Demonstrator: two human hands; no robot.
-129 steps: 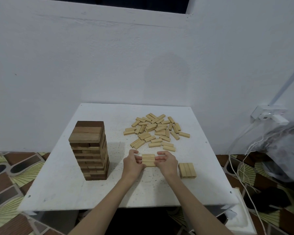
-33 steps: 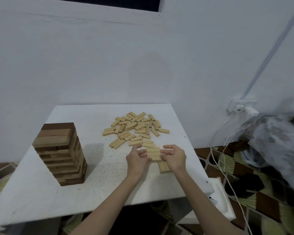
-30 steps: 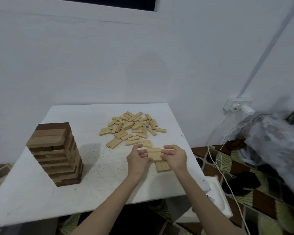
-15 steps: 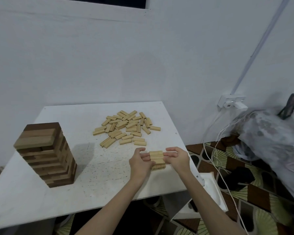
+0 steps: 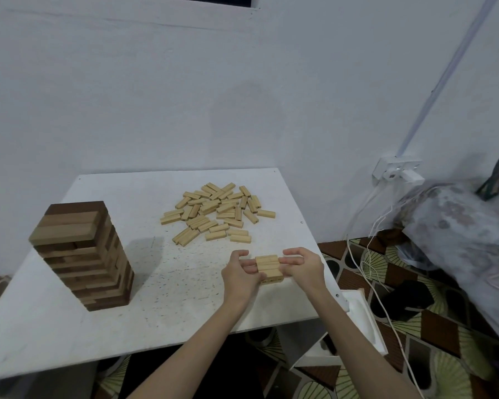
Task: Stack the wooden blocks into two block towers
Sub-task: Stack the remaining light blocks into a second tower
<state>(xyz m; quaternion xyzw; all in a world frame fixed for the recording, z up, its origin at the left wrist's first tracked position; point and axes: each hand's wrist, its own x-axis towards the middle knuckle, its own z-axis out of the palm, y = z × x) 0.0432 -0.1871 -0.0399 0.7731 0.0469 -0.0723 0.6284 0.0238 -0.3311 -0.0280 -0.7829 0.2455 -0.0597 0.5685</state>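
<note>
Left hand [image 5: 240, 274] and right hand [image 5: 303, 268] flank a row of three light blocks [image 5: 268, 266], fingers pinching its two ends from 9 and 3 o'clock. The row sits on, or just over, a lower layer [image 5: 272, 280] of the same blocks; contact between the two cannot be told. This small stack stands at the table's [image 5: 185, 298] 4 o'clock corner, close to the edge.

Loose pile of light blocks [image 5: 218, 213] at 1 o'clock of the table, well apart from the hands. Finished dark tower [image 5: 82, 254] at 9 o'clock, upright.

Judgement: second tower barely begun, second layer going on. To do it well: keep the three blocks squeezed flush, set them crosswise to the layer beneath, square the ends with the fingertips, then release both sides together. Risk: the stack's nearness to the table edge; a nudge outward could spill it
</note>
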